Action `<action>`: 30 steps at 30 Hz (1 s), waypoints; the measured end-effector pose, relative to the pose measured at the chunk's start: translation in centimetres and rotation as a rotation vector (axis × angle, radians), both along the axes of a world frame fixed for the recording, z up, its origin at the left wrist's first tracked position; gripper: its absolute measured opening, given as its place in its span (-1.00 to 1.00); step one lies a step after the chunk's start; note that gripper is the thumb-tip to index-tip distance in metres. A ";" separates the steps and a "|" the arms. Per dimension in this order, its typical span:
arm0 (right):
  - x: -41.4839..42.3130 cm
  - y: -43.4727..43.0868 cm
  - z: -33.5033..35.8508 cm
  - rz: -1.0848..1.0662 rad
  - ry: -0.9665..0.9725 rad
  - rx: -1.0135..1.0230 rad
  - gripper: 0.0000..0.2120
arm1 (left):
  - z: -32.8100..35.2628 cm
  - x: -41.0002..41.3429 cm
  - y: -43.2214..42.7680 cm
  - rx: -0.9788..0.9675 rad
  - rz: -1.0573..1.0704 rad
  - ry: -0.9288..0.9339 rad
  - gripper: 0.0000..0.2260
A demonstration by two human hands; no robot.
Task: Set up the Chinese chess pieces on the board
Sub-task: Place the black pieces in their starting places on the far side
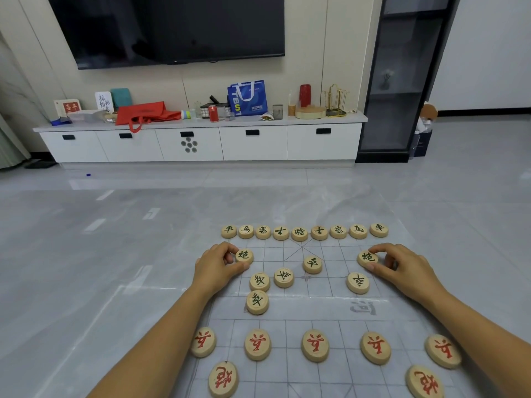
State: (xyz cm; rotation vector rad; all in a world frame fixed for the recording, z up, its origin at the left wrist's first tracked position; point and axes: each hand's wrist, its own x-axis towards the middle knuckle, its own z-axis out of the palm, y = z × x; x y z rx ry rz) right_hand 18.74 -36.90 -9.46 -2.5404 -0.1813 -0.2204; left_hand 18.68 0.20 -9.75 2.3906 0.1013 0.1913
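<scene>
We're setting both green cannons at once on the board [330, 328], w/ everything placed relative to the green general [299, 234], mid back row. Our left hand [219, 264] is pinching the left cannon [244, 256], thumb and forefinger closed round its rim, piece looking flat on the sheet, nearer us and left of the general. Our right hand [402, 265] is doing the same w/ the right cannon [367, 258], fingers curled tight on its edge, nearer us and right of the general. Back row of nine is looking done. Five green soldiers are sitting loose: one [312, 264] just in front of the general, two [283, 277] [259, 281] touching each other front-left, one [257, 301] nearer us touching the second and drifting onto the river band, one [357, 282] front-right. Risks, as we're judging it: the sheet looks thin, so dragging a cannon could be rucking it and shifting the row; our left wrist is passing close to the clustered soldiers and could be knocking them; cannons could be landing off their grid crossings, since lines are faint.
</scene>
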 end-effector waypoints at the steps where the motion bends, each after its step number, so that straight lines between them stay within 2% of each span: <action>1: 0.0 0.0 0.0 -0.002 -0.002 0.000 -0.78 | 0.0 0.0 0.0 0.003 0.003 0.001 -0.77; 11: -0.1 0.2 0.2 -0.015 0.018 -0.014 -0.75 | 0.2 -0.2 -0.1 -0.019 0.006 0.004 -0.73; 17: -0.6 0.4 0.8 -0.027 0.034 0.046 -0.65 | 0.3 -0.4 0.0 -0.168 0.026 0.029 -0.61; 24: -0.9 0.7 1.1 -0.047 0.040 0.105 -0.71 | 0.4 -0.5 0.0 -0.272 0.020 0.026 -0.72; 30: -1.0 0.5 1.0 -0.049 0.074 0.234 -0.80 | 0.9 -0.8 0.2 -0.482 0.030 0.050 -0.78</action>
